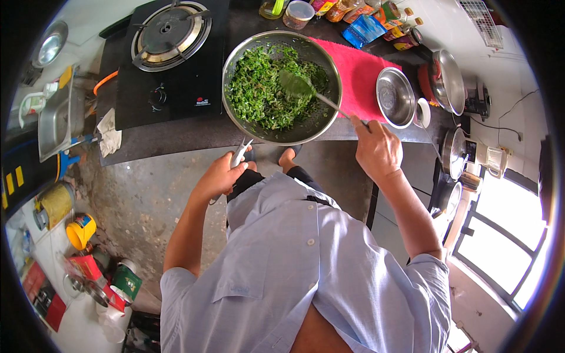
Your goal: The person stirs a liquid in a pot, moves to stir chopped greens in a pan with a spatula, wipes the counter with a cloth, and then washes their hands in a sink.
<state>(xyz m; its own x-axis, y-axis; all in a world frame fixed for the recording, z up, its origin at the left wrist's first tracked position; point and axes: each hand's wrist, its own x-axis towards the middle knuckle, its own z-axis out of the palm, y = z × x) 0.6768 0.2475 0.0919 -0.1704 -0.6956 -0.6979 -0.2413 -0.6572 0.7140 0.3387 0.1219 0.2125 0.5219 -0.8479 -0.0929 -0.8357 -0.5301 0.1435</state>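
Observation:
A wide metal wok stands at the counter's front edge, full of chopped green leaves. My left hand grips the pale wok handle, which juts out past the counter towards me. In my right hand is the handle of a metal cooking spatula. Its broad blade, smeared with green, lies over the leaves in the right half of the wok. The spatula's shaft crosses the wok's right rim.
A gas hob with a round burner lies left of the wok. On the right are a red cloth and a steel bowl. Several jars, bottles and a blue packet line the back. A sink is at far left.

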